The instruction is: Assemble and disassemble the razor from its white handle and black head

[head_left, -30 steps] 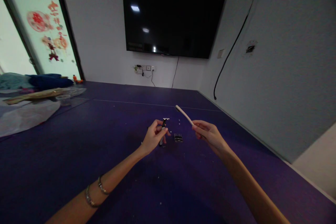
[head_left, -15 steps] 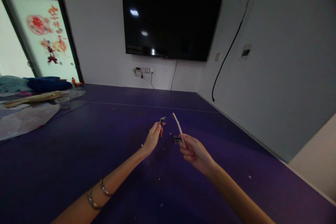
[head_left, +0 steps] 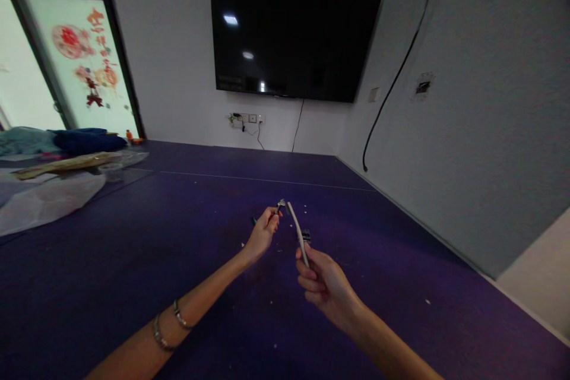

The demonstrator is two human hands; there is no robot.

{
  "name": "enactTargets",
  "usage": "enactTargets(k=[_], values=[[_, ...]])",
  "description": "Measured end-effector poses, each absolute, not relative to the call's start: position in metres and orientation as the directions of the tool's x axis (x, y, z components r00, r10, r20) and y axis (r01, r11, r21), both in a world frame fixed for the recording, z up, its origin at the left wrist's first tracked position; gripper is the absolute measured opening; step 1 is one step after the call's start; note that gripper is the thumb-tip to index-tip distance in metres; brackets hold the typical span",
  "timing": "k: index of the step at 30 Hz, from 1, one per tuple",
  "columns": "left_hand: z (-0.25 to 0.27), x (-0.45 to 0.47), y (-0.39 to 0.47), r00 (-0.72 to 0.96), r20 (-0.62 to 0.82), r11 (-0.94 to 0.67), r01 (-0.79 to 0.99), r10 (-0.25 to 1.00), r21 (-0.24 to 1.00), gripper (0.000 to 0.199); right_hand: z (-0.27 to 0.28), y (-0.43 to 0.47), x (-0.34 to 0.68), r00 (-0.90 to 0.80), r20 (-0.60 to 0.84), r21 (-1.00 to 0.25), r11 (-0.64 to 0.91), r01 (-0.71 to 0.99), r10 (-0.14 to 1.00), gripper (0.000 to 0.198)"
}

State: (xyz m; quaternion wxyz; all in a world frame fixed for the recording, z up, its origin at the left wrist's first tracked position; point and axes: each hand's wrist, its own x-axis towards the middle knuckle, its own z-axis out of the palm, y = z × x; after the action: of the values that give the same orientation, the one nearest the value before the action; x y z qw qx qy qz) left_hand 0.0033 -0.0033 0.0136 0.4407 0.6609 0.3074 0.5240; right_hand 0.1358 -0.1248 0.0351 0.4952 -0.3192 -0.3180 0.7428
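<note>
My right hand is closed round the handle of a white toothbrush, which leans up and to the left with its dark bristles facing left. Pinched in the fingers of my left hand is a small dark piece with a shiny, metal-like end; its exact kind is too small to tell. The brush head is close beside this shiny end, and I cannot tell whether they touch. Behind the brush, a small dark item with light markings lies on the purple surface, partly hidden.
Small white bits are scattered over the surface, and a small dark object lies behind my left hand. Plastic bags and folded blue cloth lie at the left. A black cable hangs along the right wall; a television is mounted ahead.
My right hand has come left and slightly down, bringing the brush head nearer the piece in my left hand. My left hand has shifted slightly right. The view has turned a little.
</note>
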Motion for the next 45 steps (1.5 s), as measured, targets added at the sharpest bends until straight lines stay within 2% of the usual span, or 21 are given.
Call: enactTargets(k=[8, 13, 19, 26, 31, 36, 41, 45], values=[[0.012, 0.005, -0.006, 0.291, 0.420, -0.418, -0.074, 0.860, 0.906, 0.019, 0.029, -0.124, 0.134, -0.277, -0.178, -0.771, -0.309, -0.557, 0.944, 0.030], [0.009, 0.008, -0.008, 0.297, 0.421, -0.417, -0.078, 0.857, 0.905, 0.019, 0.034, -0.122, 0.133, -0.224, -0.151, -0.753, -0.258, -0.605, 0.963, 0.028], [0.012, 0.007, -0.011, 0.293, 0.403, -0.386, -0.118, 0.867, 0.915, 0.016, 0.031, -0.131, 0.119, -0.204, -0.191, -0.775, -0.275, -0.568, 0.960, 0.033], [0.010, 0.009, -0.014, 0.328, 0.434, -0.409, -0.147, 0.839, 0.901, 0.016, 0.029, -0.127, 0.110, -0.092, -0.151, -0.786, -0.176, -0.593, 0.984, 0.035], [0.006, 0.011, -0.012, 0.312, 0.438, -0.415, -0.139, 0.843, 0.899, 0.017, 0.024, -0.130, 0.106, -0.092, -0.184, -0.762, -0.201, -0.616, 0.979, 0.036], [0.004, 0.011, -0.012, 0.311, 0.443, -0.419, -0.145, 0.841, 0.896, 0.017, 0.021, -0.129, 0.107, -0.059, -0.148, -0.744, -0.150, -0.651, 0.987, 0.035], [0.006, 0.011, -0.015, 0.312, 0.444, -0.423, -0.136, 0.840, 0.896, 0.015, 0.012, -0.135, 0.098, -0.101, -0.198, -0.713, -0.214, -0.667, 0.975, 0.035], [0.009, 0.012, -0.018, 0.322, 0.450, -0.424, -0.151, 0.833, 0.893, 0.016, 0.019, -0.133, 0.102, -0.070, -0.159, -0.673, -0.161, -0.722, 0.985, 0.034]])
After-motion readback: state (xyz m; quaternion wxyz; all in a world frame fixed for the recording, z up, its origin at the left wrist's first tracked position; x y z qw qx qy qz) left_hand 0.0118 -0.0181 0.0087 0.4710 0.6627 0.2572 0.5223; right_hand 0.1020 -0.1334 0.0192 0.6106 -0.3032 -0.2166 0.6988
